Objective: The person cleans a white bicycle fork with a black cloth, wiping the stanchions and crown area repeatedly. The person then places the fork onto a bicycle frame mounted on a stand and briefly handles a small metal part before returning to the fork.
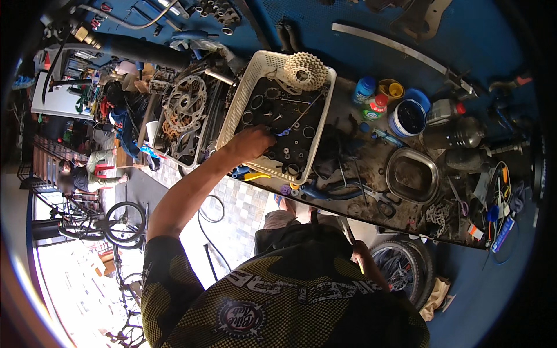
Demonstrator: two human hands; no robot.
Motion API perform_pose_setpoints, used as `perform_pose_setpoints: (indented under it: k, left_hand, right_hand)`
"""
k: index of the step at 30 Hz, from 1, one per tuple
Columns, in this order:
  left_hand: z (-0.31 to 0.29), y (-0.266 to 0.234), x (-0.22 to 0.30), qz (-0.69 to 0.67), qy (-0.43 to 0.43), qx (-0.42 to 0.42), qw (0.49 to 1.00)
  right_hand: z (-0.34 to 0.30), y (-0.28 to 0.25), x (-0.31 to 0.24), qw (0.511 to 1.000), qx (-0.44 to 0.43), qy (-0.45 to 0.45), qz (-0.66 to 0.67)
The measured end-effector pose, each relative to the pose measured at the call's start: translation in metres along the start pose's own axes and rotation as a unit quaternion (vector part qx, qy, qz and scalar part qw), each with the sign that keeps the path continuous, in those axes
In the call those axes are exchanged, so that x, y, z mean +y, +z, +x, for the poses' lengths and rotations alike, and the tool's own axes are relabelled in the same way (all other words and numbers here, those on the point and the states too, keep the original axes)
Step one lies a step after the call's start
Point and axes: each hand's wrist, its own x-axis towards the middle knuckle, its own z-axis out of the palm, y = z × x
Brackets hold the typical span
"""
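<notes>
My left hand (252,144) reaches over the near left rim of a cream plastic basket (232,111). Its fingers are curled down among small loose parts, and what they hold, if anything, is hidden. Just beside the fingertips lies a thin rod with a blue lever-like end (284,133). Rings, washers and bolts are scattered over the basket's dark bottom, and a bicycle cassette (305,72) rests at its far right corner. Low by my body, my right hand (362,258) is closed around a long grey tool (347,229), whose kind I cannot make out.
Left of the basket, a tray holds chainrings (184,104). On the bench to the right are scissors (386,204), a metal dish (412,175), a white tub (408,118) and bottles (364,90). Bicycle wheels (400,267) stand below. A person (87,174) sits far left near bicycles.
</notes>
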Motion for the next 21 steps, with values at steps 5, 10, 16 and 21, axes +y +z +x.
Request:
perform_pose_setpoints:
  k: [5,10,16,21]
  left_hand:
    - [0.003,-0.010,0.004,-0.036,-0.055,-0.053,0.996]
    - [-0.009,-0.041,0.006,-0.118,-0.124,-0.058,0.984]
    - [-0.138,-0.074,0.026,-0.300,-0.210,0.332,0.869]
    - [-0.295,-0.029,0.099,-0.489,-0.298,0.444,0.689]
  right_hand:
    - [-0.002,-0.004,-0.005,0.990,0.046,-0.023,-0.133]
    - [-0.006,-0.010,-0.017,0.988,0.044,-0.060,-0.136]
    - [-0.010,-0.017,-0.040,0.972,0.020,-0.086,-0.220]
    - [-0.013,-0.026,-0.085,0.919,0.016,-0.158,-0.360]
